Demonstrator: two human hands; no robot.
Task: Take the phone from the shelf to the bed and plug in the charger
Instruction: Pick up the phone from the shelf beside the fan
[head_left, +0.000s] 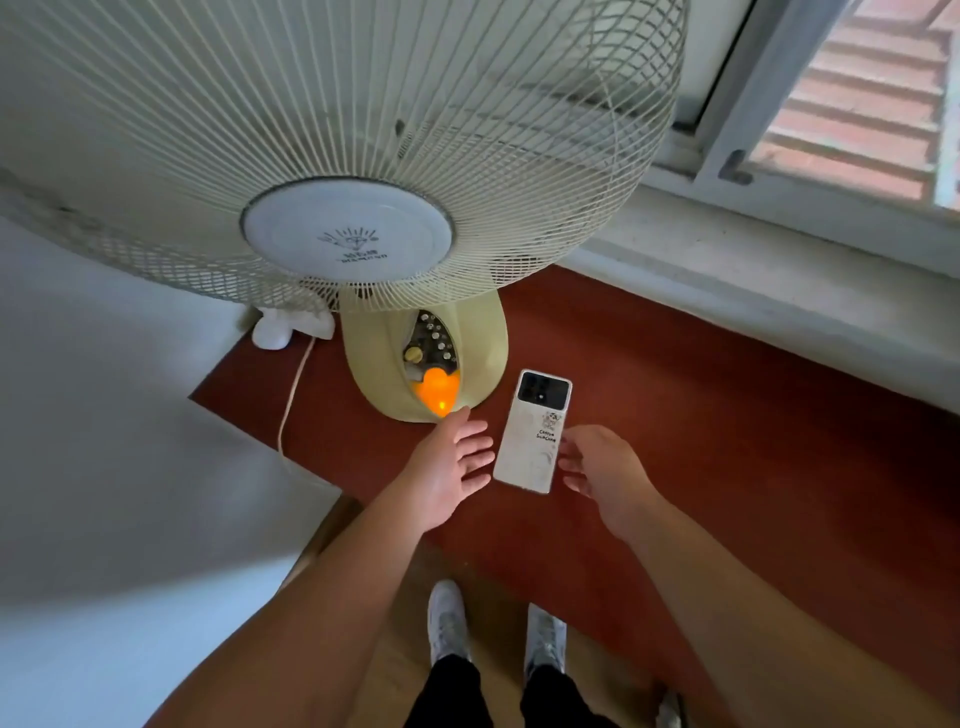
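A white phone (532, 432) lies face down on a reddish-brown shelf (675, 415), just in front and to the right of a cream fan's (363, 182) base. Phone's back shows a dark rectangular camera block at the far end, a small cartoon sticker with handwritten-style black lettering near the middle, faint scuffs or pattern lower down. It sits slightly tilted, long axis running away from the person. Left hand (449, 462) reaches in from the left, fingers spread apart and empty, fingertips near the fan's glowing orange light (438, 392), palm just beside the phone's left edge. Right hand (602, 467) comes in from the right, fingers loosely curled and apart, tips at or touching the phone's right edge, not closed on it. A white cord (291, 410) runs along the shelf left of the fan. A window (831, 104) is above right. Shoes (447, 623) are visible on the floor below.
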